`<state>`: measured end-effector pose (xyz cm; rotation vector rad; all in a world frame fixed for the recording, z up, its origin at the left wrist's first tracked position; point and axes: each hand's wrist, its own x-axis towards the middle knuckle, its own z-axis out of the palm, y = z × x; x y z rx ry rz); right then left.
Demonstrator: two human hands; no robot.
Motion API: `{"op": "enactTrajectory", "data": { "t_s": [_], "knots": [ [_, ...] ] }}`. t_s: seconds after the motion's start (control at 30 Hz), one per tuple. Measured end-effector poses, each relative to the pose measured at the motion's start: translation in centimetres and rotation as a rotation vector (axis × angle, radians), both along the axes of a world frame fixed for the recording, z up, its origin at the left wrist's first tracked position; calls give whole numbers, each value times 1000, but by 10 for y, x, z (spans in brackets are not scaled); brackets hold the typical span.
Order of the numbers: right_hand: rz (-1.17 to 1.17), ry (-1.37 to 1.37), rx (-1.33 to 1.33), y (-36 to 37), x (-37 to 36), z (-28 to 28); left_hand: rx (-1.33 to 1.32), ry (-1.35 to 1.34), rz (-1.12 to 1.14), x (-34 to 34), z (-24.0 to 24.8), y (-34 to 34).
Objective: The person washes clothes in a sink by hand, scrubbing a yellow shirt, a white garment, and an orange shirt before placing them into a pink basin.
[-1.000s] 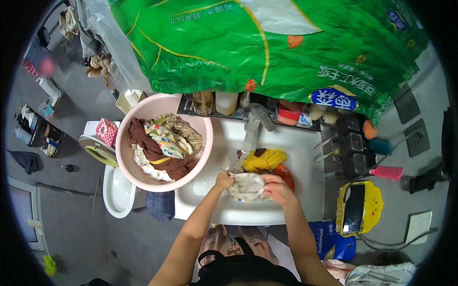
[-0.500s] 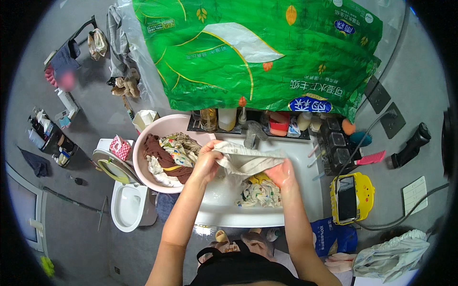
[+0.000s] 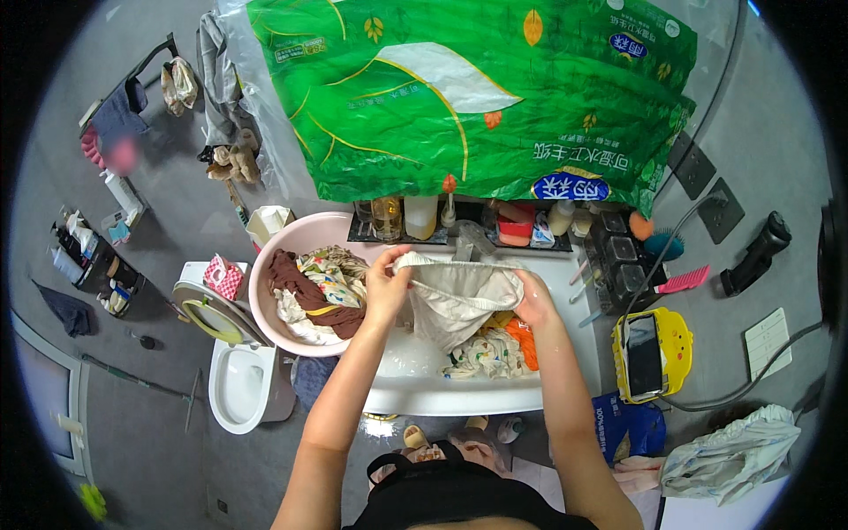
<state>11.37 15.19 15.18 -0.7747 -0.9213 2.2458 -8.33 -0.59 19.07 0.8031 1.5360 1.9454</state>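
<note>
Over the white sink (image 3: 459, 404) hangs a wet cream garment (image 3: 455, 305) with a gathered elastic waistband, stretched between my hands. My left hand (image 3: 387, 283) pinches one end of the band, and my right hand (image 3: 533, 300) is closed on the other end. Below it in the sink lie a patterned white cloth (image 3: 484, 356) and an orange cloth (image 3: 525, 341). The faucet (image 3: 473, 238) stands just behind the garment, partly hidden. Left of my left hand, a pink basin (image 3: 262, 322) holds a brown garment (image 3: 299, 290) and other crumpled clothes.
A big green plastic package (image 3: 424, 115) overhangs the bottle shelf (image 3: 362, 231) behind the sink. To the right are a pink comb (image 3: 683, 279) and a phone (image 3: 643, 355) in a yellow holder (image 3: 677, 349) with a cable. The toilet (image 3: 240, 389) stands at left.
My hands have spread the cream garment wider, so its waistband opens and the cloth hangs lower. The orange cloth in the sink now shows beside my right hand.
</note>
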Motion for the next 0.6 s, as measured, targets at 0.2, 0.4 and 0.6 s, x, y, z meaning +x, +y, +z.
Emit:
{"op": "enactTrajectory", "data": {
  "t_s": [0.2, 0.4, 0.6],
  "knots": [
    [64, -316, -160, 1, 40, -172, -575, 894, -58, 8, -126, -8],
    [163, -456, -506, -9, 26, -234, -674, -627, -174, 22, -230, 9],
    [196, -567, -513, 16, -36, -199, -250, -1356, -97, -3, -282, 50]
  ]
}}
